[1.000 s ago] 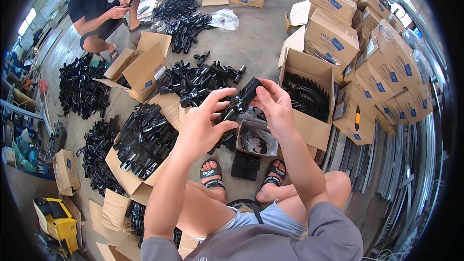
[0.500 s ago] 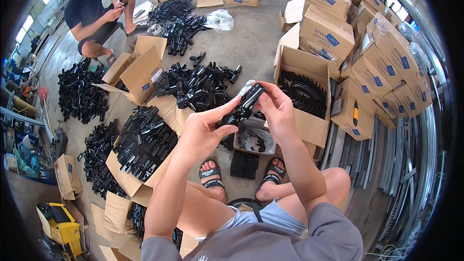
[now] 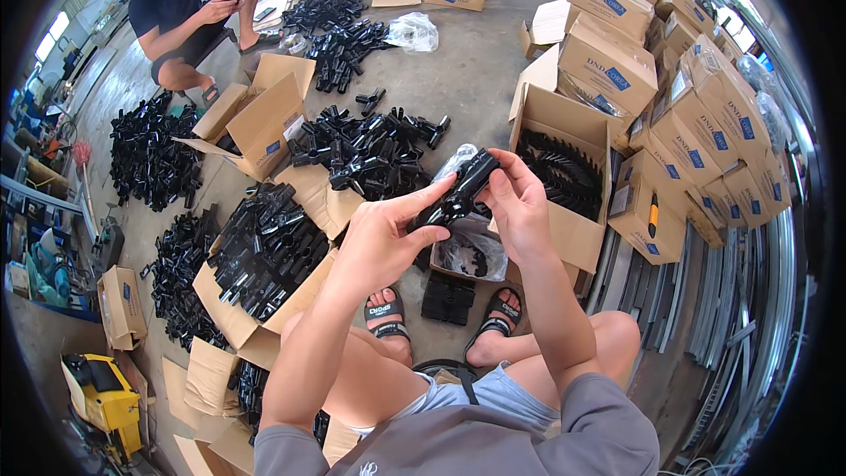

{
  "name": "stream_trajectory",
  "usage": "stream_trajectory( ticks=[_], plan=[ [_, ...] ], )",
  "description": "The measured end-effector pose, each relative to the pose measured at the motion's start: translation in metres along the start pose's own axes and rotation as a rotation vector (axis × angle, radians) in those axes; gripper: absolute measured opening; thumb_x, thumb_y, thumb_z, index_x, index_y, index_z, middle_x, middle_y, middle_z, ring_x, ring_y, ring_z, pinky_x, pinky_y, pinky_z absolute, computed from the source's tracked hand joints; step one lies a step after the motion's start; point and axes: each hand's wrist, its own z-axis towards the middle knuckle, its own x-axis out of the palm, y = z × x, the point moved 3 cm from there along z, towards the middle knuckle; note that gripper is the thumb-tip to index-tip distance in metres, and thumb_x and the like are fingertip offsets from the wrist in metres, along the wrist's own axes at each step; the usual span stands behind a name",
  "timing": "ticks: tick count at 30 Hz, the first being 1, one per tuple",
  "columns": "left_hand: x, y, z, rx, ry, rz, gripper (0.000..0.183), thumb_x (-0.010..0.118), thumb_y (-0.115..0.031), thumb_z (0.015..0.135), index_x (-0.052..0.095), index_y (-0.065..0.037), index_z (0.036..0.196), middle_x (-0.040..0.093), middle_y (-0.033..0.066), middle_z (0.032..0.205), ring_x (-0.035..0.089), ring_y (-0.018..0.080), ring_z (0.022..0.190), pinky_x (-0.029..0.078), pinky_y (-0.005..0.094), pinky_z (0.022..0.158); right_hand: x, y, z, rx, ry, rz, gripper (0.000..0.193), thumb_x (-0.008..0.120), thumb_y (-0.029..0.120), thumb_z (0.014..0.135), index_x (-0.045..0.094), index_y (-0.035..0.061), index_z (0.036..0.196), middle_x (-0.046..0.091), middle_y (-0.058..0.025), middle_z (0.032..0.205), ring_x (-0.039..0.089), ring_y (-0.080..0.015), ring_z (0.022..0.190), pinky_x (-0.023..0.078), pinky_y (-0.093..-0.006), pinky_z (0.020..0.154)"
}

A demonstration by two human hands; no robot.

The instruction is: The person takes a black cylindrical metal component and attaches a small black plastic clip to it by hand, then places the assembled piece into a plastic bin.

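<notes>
Both my hands hold one glossy black tubular part (image 3: 456, 197) in front of me, tilted with its upper end to the right. My left hand (image 3: 381, 234) wraps the lower end, with thumb and index finger along it. At the upper end, the fingers and thumb of my right hand (image 3: 522, 203) pinch the part. Just below them is a small open box (image 3: 493, 277) with a clear plastic bag and black curved pieces. A block of stacked black pieces (image 3: 446, 298) lies between my feet. Right of my right hand, an open carton (image 3: 577, 234) holds rows of black pieces.
Similar black parts lie in a heap (image 3: 370, 145) ahead and in an opened carton (image 3: 231, 322) at my left. Taped cardboard boxes (image 3: 608, 66) are stacked at right, beside long metal profiles (image 3: 679, 300). Another person (image 3: 189, 22) squats at far left, hands together. A yellow machine (image 3: 106, 397) stands lower left.
The view has shifted a little, so the surroundings sit slightly right and lower. My hands still grip the black part, now turned slightly, with my right fingers at its upper end.
</notes>
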Motion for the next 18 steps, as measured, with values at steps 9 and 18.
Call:
stream_trajectory(
  ticks=[9,18],
  plan=[
    [0.004,-0.002,-0.001,0.01,0.021,0.1,0.078,0.083,0.002,0.083,0.057,-0.024,0.152,0.078,-0.0011,0.117,0.057,-0.0003,0.087,0.055,0.0257,0.082,-0.002,0.001,0.001,-0.008,-0.028,-0.095,0.037,0.069,0.021,0.104,0.059,-0.0009,0.132,0.07,-0.0042,0.113,0.067,-0.011,0.099,0.056,-0.0283,0.087],
    [0.019,0.002,-0.001,0.193,0.083,-0.171,0.087,0.084,-0.008,0.086,0.041,-0.022,0.16,0.076,0.0181,0.101,0.075,0.021,0.089,0.059,0.0364,0.08,-0.012,0.006,0.005,0.1,-0.043,-0.087,0.036,0.071,0.02,0.103,0.06,-0.0002,0.131,0.07,-0.003,0.109,0.066,-0.0073,0.094,0.055,-0.0258,0.084]
  ],
)
